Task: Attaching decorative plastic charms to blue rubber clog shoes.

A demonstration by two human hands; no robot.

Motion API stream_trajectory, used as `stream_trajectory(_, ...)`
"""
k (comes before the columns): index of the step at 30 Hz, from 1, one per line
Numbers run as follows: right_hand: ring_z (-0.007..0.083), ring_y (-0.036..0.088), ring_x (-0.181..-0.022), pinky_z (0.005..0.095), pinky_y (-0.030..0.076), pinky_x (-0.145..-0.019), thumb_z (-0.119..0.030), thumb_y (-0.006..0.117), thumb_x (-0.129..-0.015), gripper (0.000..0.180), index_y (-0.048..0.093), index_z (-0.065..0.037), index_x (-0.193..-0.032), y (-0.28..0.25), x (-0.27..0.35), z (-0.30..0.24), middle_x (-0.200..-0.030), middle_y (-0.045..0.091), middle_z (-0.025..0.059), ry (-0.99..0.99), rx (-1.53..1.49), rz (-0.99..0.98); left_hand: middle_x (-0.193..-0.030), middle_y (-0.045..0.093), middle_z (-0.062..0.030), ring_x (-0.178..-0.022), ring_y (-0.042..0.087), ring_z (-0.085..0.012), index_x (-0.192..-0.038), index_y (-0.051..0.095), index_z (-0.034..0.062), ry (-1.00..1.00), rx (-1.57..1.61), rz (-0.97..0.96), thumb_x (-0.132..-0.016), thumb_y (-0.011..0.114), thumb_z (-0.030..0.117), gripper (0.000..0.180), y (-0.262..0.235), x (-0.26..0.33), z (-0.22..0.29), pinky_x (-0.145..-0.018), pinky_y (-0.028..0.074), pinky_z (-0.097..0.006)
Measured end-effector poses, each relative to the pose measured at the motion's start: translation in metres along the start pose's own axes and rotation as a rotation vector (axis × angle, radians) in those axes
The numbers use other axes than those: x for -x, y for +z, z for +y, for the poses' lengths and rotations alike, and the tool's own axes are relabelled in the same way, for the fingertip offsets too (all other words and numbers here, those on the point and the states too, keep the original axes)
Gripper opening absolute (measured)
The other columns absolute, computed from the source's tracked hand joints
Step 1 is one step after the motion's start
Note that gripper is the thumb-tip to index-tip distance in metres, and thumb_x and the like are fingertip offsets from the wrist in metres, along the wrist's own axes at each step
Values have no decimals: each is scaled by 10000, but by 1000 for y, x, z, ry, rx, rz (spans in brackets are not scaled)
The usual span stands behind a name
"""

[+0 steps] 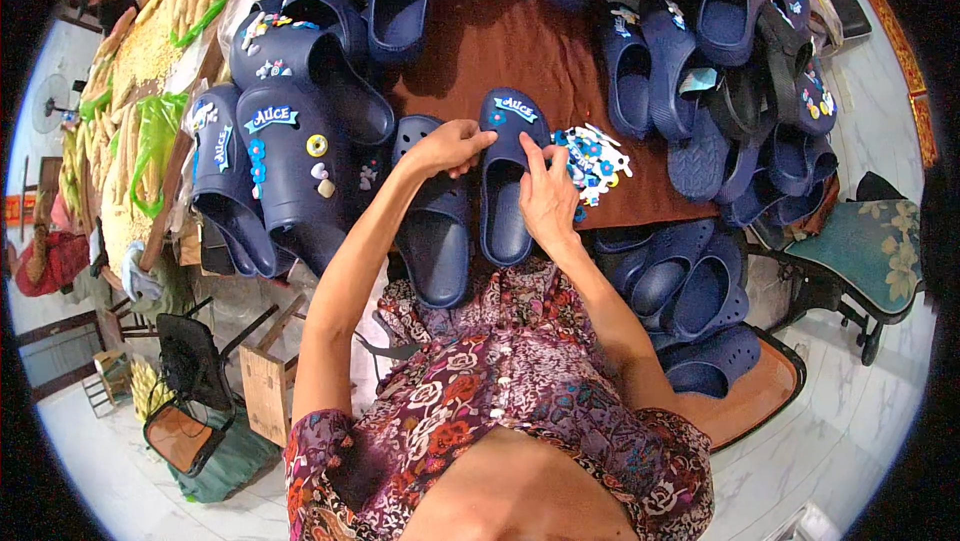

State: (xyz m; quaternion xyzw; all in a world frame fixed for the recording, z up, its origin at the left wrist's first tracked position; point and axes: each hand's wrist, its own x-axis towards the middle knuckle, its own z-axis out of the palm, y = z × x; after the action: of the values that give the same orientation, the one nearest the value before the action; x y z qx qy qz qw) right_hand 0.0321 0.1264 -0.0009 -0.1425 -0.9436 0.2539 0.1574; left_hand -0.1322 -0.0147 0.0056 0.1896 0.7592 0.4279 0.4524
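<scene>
A navy clog lies in front of me with its toe pointing away. Its upper bears a pale-blue banner charm and a small blue flower charm. My left hand is closed in a pinch at the left side of the upper; whatever sits between those fingertips is too small to make out. On the opposite side, my right hand grips the clog's edge, index finger stretched onto the upper. Beside my right fingers is a heap of white, blue and yellow shoe charms. Another navy clog, with holes in its upper, rests below my left wrist.
Decorated navy clogs crowd the left side. More clogs are heaped at the back right, and several lie by my right elbow. A brown cloth covers the table. At the right stands a flower-patterned chair.
</scene>
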Motion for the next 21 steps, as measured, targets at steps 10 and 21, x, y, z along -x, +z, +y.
stream_trajectory(10, 360, 622, -807, 457, 539, -691, -15, 595, -832, 573, 516, -167, -1379, -3, -1, -3, -1091, 484, 166, -5, -46, 15, -668, 515, -4, -505, 493, -87, -882, 499, 81, 12, 138, -119, -1033, 505, 393, 347, -5, 2, 0, -403, 382, -233)
stream_trajectory(21, 372, 620, -875, 465, 535, -705, -48, 647, -824, 618, 493, -198, -1403, -4, 0, 2, -1139, 482, 158, 28, -27, -9, -730, 576, -57, -540, 576, -141, -1028, 546, 21, -48, 197, 69, -1041, 375, 466, 477, 8, 16, 12, -435, 473, -273)
